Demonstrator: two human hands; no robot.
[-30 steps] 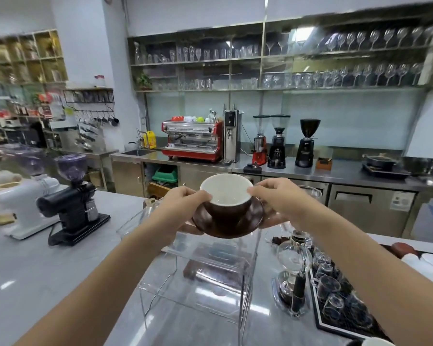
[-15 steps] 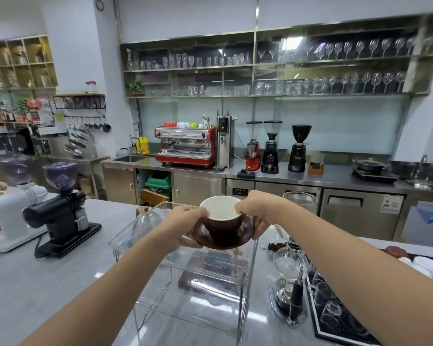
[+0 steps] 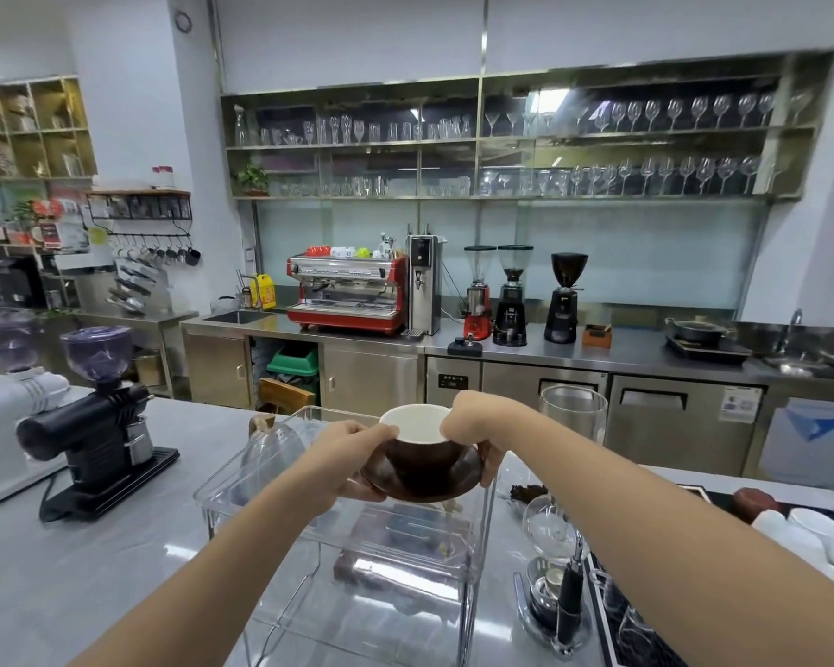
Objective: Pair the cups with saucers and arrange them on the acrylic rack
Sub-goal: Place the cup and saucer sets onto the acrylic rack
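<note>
I have one brown cup (image 3: pixel 422 452), white inside, seated on a brown saucer (image 3: pixel 420 479), and the pair is over the right part of the top tier of the acrylic rack (image 3: pixel 338 536). I cannot tell whether the saucer's underside touches the tier or sits just above it. The cup stands upright, mouth up, its axis vertical; the saucer lies nearly level, tipped slightly toward me. No handle shows, so I cannot say which way it points.

My left hand (image 3: pixel 347 457) has its grip closed on the saucer's left edge, thumb at the cup rim. My right hand (image 3: pixel 477 428) is closed on the right side, thumb on the cup rim and fingers (image 3: pixel 492 466) curled under the saucer edge.

I judge this pairing made and its placing nearly done; only release is left. I see no cup on the rest of the top tier; something dark lies under the rack, but I cannot make it out. More white cups (image 3: pixel 810 527) and one brown piece (image 3: pixel 754 503) wait at the far right of the table (image 3: pixel 68 560), so most of the job looks still ahead. A glass siphon brewer (image 3: pixel 557 531) stands just beside the rack's right wall.
</note>
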